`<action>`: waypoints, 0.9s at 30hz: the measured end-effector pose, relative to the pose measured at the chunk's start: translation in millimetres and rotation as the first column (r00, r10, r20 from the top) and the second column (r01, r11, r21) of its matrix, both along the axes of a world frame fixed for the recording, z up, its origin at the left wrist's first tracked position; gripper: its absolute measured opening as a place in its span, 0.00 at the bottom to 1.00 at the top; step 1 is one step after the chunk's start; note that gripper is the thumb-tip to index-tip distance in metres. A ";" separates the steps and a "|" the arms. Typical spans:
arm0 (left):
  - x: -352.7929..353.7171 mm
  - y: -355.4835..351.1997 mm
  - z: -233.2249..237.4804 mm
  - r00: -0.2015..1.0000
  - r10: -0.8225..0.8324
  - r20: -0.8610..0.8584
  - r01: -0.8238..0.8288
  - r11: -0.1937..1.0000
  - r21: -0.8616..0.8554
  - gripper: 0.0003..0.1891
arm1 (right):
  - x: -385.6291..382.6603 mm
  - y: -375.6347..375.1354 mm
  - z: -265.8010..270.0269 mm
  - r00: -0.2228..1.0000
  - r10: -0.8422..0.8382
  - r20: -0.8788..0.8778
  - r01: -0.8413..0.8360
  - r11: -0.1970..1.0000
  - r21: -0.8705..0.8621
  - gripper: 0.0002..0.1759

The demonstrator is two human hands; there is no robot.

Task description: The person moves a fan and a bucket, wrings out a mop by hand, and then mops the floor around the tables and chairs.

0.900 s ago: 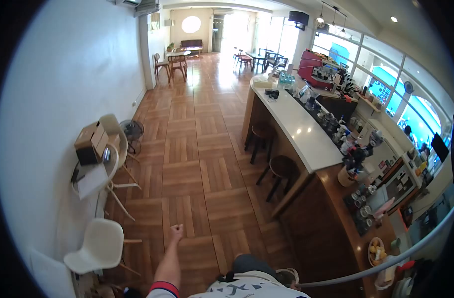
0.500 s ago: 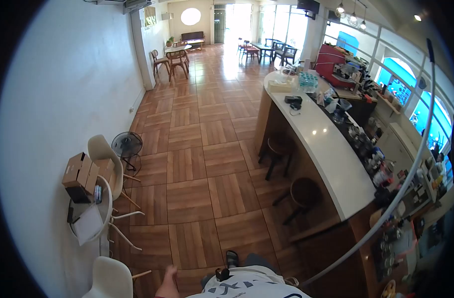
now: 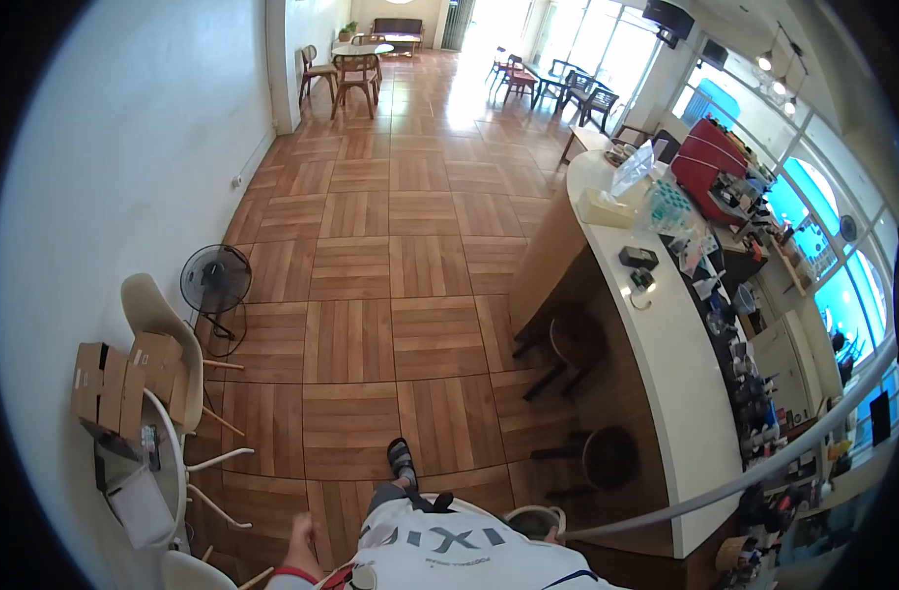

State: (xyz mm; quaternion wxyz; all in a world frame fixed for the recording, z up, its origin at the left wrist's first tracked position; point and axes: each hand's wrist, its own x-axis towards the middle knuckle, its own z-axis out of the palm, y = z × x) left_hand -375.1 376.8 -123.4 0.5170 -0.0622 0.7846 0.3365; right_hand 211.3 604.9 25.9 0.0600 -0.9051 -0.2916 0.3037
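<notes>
My left hand [image 3: 304, 539] hangs at my side over the wooden floor, below a white sleeve with a red edge. Nothing shows in it, and its fingers look loosely extended. At my right side, a small patch of what seems to be my right hand [image 3: 551, 534] shows by the rim of a round pail-like container [image 3: 520, 510]; its fingers are hidden. From there a long grey pole [image 3: 705, 501] runs out to the right, past the counter's near end. It looks curved in this wide view. My sandalled foot [image 3: 401, 460] is forward on the floor.
A white-topped counter [image 3: 656, 364] runs along the right, with stools [image 3: 607, 459] beside it. On the left stand a fan [image 3: 216, 280], a pale chair [image 3: 154, 315] and a small table with cardboard boxes [image 3: 110, 388]. Tables and wooden chairs [image 3: 356, 81] stand farther off.
My view has shifted forward and tilted down. The pole has swung from steep to lower across the right side. The pail-like rim has come into view, and one foot is farther forward.
</notes>
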 end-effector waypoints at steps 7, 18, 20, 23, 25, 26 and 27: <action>-160.5 352.1 133.7 0.972 0.021 -0.235 0.076 0.914 0.398 0.15 | -118.4 212.5 7.1 0.966 -0.129 -0.223 0.151 0.985 0.086 0.34; -163.6 425.4 146.8 0.961 -0.059 -0.272 0.056 0.998 -0.021 0.14 | -277.4 515.2 -217.5 0.918 0.353 -0.183 -0.319 0.928 0.193 0.27; -133.2 400.4 153.8 0.982 -0.083 -0.170 0.043 0.974 -0.224 0.15 | -300.4 562.5 -278.8 0.898 0.393 -0.199 -0.332 0.901 0.280 0.23; -109.7 409.4 194.1 0.995 0.009 -0.101 -0.049 0.914 -0.403 0.15 | -364.4 636.0 -276.3 0.842 0.456 -0.289 -0.369 0.877 0.309 0.21; -103.2 413.9 201.9 0.997 0.047 -0.058 -0.069 0.864 -0.499 0.15 | -417.1 682.3 -252.3 0.848 0.400 -0.348 -0.370 0.917 0.152 0.21; -100.6 411.0 203.2 0.997 0.064 -0.036 -0.073 0.839 -0.539 0.15 | -435.2 696.5 -257.5 0.844 0.389 -0.370 -0.363 0.921 0.140 0.21; -97.6 404.8 198.8 0.994 0.099 -0.044 -0.107 0.828 -0.550 0.15 | -451.8 711.5 -266.0 0.837 0.379 -0.395 -0.356 0.925 0.134 0.20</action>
